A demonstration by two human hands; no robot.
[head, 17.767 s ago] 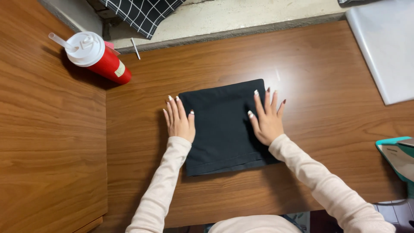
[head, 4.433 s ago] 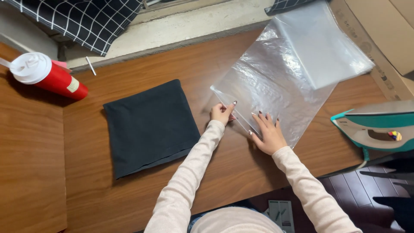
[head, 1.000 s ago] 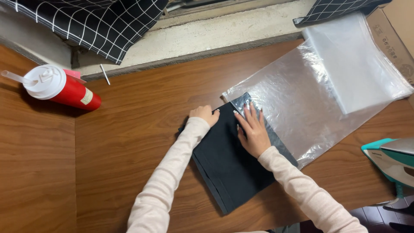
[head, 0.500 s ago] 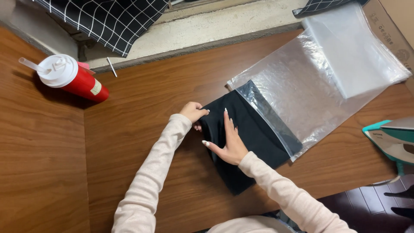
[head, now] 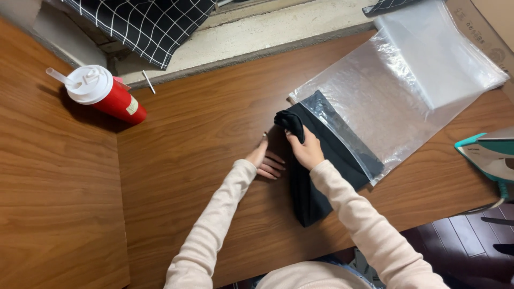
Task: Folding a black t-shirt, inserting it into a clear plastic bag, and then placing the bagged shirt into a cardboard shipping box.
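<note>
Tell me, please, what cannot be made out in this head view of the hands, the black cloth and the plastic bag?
- Left hand: what its fingers press is unclear.
- Black cloth: its far edge is veiled by the clear plastic bag.
- Right hand: fingertips buried in bunched cloth.
- Teal iron: cut off by the right edge.

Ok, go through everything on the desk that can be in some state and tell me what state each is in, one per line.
Black folded cloth: partly inside the bag, one corner bunched up.
Clear plastic bag: lying flat, mouth open around the cloth.
Right hand: grip closed on the cloth's bunched corner.
Left hand: flat on the desk, fingers at the cloth's edge.
Red cup: lid on, straw in.
Teal iron: resting at the desk's right edge.
</note>
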